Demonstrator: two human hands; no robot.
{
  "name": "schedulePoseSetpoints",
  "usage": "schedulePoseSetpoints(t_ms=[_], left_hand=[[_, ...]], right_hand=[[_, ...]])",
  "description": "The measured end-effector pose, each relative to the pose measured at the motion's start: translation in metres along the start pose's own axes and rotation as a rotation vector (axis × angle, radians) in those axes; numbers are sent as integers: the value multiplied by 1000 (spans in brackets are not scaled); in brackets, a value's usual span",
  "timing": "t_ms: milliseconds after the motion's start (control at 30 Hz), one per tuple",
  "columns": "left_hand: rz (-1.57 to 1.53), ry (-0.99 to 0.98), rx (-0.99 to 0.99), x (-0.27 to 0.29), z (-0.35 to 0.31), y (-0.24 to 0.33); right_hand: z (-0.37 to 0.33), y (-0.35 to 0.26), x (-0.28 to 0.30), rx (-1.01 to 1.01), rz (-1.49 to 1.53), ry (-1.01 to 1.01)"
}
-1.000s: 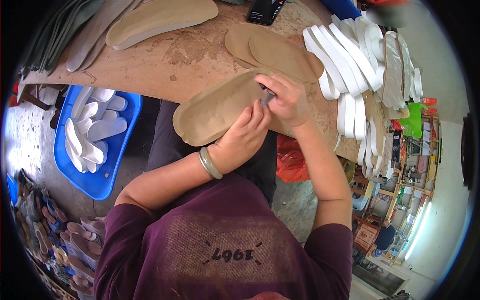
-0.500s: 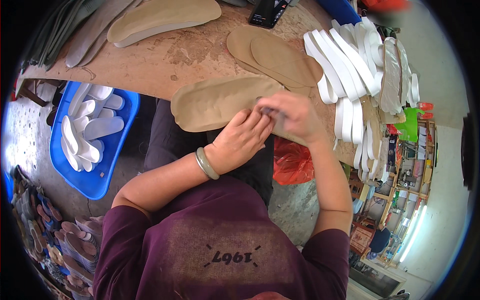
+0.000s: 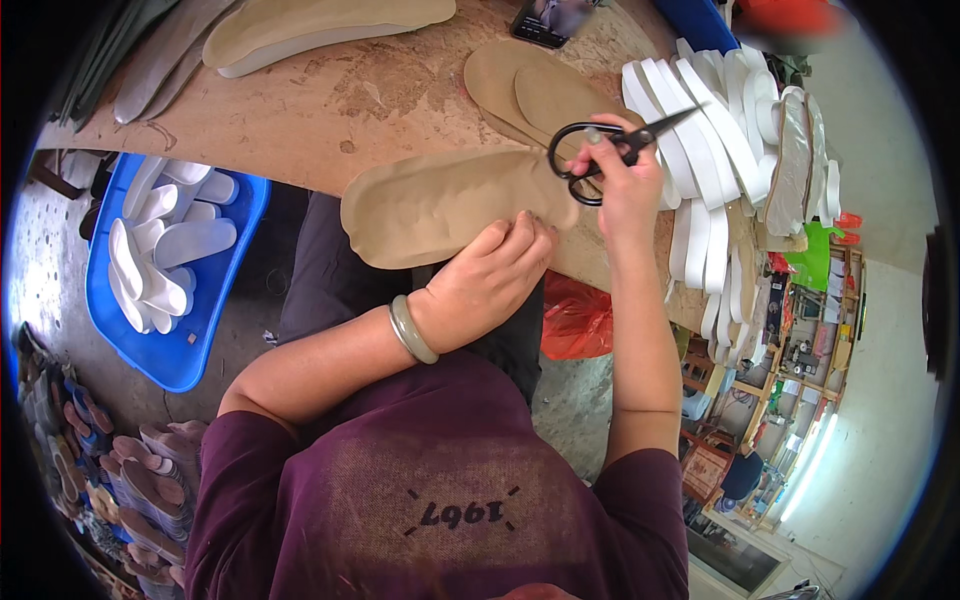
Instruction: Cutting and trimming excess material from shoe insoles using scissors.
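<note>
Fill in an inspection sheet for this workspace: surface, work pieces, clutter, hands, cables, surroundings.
Surface: brown worktable, scuffed and stained.
Work pieces: tan sole-shaped piece, wrinkled, at the table's near edge; black scissors, tips pointing away from it.
Clutter: overlapping flat tan pieces, phone, white soles massed at right, grey sheets at upper left.
Hands: left hand rests fingers on the tan piece, thumb hidden; right hand holds the scissors.
Cables: nothing seen for certain.
Surroundings: blue basin with white pieces, red plastic bag, shelving at right.
</note>
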State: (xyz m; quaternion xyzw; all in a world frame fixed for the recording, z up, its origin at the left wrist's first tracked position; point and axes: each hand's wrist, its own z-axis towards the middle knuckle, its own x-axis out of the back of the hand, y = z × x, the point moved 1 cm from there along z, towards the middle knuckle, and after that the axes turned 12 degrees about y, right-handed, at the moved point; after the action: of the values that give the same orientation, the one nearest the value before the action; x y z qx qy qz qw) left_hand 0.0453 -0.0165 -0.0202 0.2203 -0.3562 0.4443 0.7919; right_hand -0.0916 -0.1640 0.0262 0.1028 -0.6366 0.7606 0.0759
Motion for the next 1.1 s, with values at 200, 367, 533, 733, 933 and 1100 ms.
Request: schedulePoseSetpoints(t_ms=[200, 367, 533, 733, 933, 1100], left_hand=[[-15, -7, 16, -1, -3, -1], [-20, 8, -9, 1, -2, 0], [-103, -25, 20, 0, -2, -2], [-242, 9, 38, -1, -4, -9], [-291, 38, 53, -1, -1, -11], [-301, 43, 83, 1, -2, -11]], right_hand=[[-16, -15, -1, 218, -471, -272], [-21, -3, -5, 432, -434, -154], [-16, 1, 11, 138, -52, -21], [-21, -21, -10, 806, -459, -501], [-14, 21, -8, 240, 22, 24], [-21, 10, 2, 77, 205, 82]])
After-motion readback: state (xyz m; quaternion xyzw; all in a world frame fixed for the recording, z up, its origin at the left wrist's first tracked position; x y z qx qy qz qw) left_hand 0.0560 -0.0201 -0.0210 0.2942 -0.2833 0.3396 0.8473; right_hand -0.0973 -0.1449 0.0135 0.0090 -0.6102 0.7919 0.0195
